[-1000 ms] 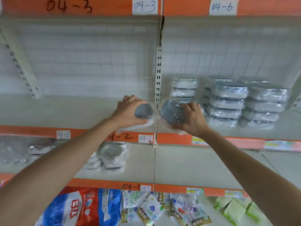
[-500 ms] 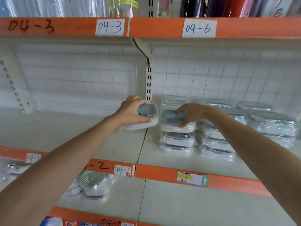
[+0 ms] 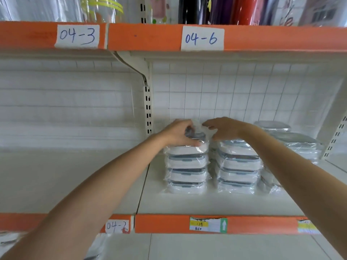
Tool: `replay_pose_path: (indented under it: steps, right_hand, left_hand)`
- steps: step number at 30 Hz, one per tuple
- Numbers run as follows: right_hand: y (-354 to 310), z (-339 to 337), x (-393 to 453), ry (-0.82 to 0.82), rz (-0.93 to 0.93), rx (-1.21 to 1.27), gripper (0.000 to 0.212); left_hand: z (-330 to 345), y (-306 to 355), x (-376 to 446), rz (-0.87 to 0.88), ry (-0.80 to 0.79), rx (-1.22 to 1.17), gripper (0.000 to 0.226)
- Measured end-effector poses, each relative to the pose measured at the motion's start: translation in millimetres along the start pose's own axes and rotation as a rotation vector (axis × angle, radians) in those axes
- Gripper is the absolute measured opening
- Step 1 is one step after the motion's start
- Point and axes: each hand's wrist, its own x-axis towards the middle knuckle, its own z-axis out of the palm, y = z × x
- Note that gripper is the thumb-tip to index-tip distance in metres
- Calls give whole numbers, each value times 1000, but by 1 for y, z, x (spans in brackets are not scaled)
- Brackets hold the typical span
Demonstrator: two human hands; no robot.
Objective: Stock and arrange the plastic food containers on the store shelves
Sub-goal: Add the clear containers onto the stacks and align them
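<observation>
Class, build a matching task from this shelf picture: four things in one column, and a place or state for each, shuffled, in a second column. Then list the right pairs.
Things
1. left hand
2. right hand
3. 04-6 label
4. 04-2 label

Places or states
A. on the orange strip above the containers
B. on the orange strip below, near the left forearm
C. grips the top container of the left stack
D. reaches over the neighbouring stack, fingers at the wrap

Pairs: 1-C, 2-D, 3-A, 4-B

Glossy film-wrapped plastic containers (image 3: 187, 162)
</observation>
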Motion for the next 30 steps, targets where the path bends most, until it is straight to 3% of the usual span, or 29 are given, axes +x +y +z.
replay_pose_path:
  steps: [4,7,10,14,20,25,30]
  right_hand:
    - [5,10,-3,39,-14,4,59]
    - [0,14,-2,30,-54,40,55]
    - [-10,13,-1,2,-61,139,60]
    - [-22,16,0,-26,-117,153,56]
    - [-23,21,1,52,-105,44,53]
    - [-21,27,3,61,-77,18,53]
    - [-26,31,0,108,-78,-104,57]
  left_hand:
    - [3,-5,8,-11,-103,-55,59]
    - [-7,-20,-4,-12,-172,7,90]
    - [-7,-38,-28,-91,-115,-16,116]
    - [4,-55,-50,-136,50,-95,106]
    - [10,-53,-55,-236,46,-298,89]
    - [16,-50,-59,-232,121,-286,63]
    - [24,-42,-65,-241,136,-155,73]
